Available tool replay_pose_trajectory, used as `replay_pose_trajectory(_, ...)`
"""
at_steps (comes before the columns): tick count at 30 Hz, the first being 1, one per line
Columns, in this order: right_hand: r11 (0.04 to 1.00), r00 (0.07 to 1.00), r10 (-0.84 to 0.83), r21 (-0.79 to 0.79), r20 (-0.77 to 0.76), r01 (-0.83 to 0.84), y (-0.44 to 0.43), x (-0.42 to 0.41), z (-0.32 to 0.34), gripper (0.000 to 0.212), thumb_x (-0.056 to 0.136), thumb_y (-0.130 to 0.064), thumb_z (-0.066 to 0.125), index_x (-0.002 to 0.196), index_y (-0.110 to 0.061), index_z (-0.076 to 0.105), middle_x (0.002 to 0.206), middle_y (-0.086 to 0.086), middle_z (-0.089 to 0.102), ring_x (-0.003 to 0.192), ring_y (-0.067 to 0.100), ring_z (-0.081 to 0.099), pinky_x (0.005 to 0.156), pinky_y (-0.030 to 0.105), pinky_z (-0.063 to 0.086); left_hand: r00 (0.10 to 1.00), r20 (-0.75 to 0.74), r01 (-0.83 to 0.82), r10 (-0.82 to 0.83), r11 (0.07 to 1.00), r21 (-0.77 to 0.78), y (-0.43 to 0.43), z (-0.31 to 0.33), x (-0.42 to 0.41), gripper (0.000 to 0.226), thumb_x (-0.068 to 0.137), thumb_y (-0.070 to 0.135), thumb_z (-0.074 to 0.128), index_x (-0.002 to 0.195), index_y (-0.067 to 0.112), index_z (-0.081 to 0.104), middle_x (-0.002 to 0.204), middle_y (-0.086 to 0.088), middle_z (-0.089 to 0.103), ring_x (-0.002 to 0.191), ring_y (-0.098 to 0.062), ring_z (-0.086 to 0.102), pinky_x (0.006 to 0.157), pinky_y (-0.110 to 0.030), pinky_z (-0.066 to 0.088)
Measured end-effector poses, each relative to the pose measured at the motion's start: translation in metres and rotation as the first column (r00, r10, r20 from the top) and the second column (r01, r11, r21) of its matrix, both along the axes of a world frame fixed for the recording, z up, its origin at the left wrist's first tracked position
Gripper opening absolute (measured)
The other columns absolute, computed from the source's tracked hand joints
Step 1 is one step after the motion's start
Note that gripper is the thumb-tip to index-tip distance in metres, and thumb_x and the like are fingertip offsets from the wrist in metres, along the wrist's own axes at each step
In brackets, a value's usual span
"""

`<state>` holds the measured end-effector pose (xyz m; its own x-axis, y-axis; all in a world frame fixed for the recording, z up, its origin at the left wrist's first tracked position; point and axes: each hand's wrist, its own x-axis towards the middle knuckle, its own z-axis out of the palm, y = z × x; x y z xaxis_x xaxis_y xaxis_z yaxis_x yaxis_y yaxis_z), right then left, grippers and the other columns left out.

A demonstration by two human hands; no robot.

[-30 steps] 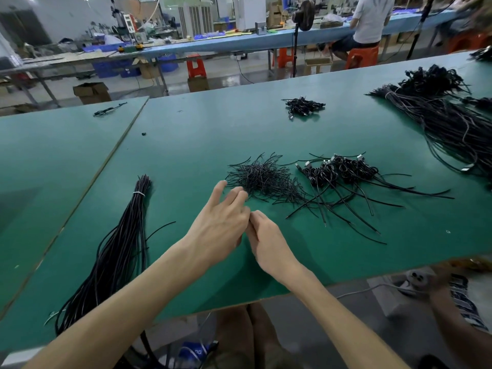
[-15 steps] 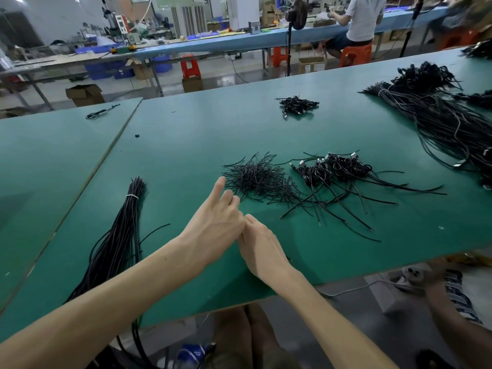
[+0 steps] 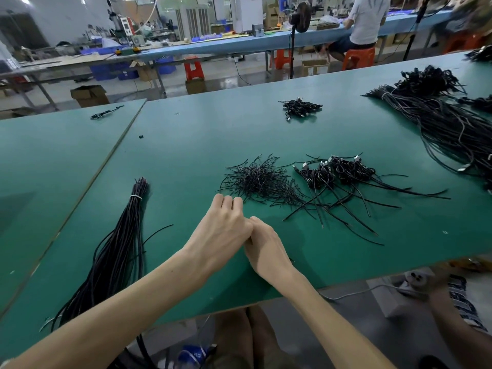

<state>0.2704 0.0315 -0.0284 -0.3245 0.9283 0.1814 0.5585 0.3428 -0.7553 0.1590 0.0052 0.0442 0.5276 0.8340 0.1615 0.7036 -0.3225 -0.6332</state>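
A green table top [image 3: 186,134] fills the view, and a seam [image 3: 114,153] splits off a second green slab on the left, where a single thin cable [image 3: 106,113] lies near the far edge. Behind it are cardboard boxes [image 3: 89,95] on the floor and long blue workbenches [image 3: 239,45] that cross the room. Right of the seam lies a tied bundle of long black cables [image 3: 117,251], bound by a white tie [image 3: 135,197] near its far end and trailing off the near edge. The left hand [image 3: 223,230] has its knuckles up and fingers curled under, and it touches the right hand [image 3: 263,246], whose fingers are tucked against it. Whether either hand pinches anything is hidden. Just beyond the left knuckles is the pile of short wire pieces [image 3: 258,179], loose and tangled, with nothing between it and the hands. Beside that pile are coiled cables with connectors [image 3: 338,171], their tails fanned toward the near edge. A small heap of cables [image 3: 300,106] sits farther back, in line with a standing fan [image 3: 300,12] and red stools [image 3: 194,67]. A seated person [image 3: 367,20] faces the blue bench. A large cable bundle [image 3: 439,123] sprawls at the right edge, and below it another person's arm [image 3: 458,323] shows beside the table.
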Motion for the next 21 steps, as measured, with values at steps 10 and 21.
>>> replay_pose_trajectory(10, 0.991, 0.945, 0.013, -0.12, -0.328, -0.055, 0.008, 0.006, -0.005, 0.033, 0.11, -0.021, 0.043, 0.079, -0.013, 0.052, 0.072, -0.004, 0.053, 0.067, 0.01, 0.039, 0.064, 0.039, 0.037, 0.896, 0.443, -0.045, 0.034, 0.999, 0.015, -0.004, -0.012, -0.01, 0.041, 0.055, -0.014, 0.068, 0.088, 0.01, 0.068, 0.083, -0.006, 0.057, 0.072, -0.026, 0.059, 0.073, -0.035, 0.053)
replay_pose_trajectory(21, 0.986, 0.893, -0.019, -0.154, -0.449, -0.056, 0.008, 0.012, 0.002, 0.027, 0.11, -0.017, 0.045, 0.1, -0.013, 0.071, 0.092, 0.003, 0.071, 0.088, 0.022, 0.063, 0.082, 0.041, 0.052, 0.007, 1.0, -0.201, -0.005, 0.98, 0.006, -0.009, -0.062, 0.013, 0.018, 0.09, 0.004, 0.076, 0.095, 0.021, 0.071, 0.09, 0.01, 0.063, 0.083, -0.006, 0.065, 0.077, -0.014, 0.05)
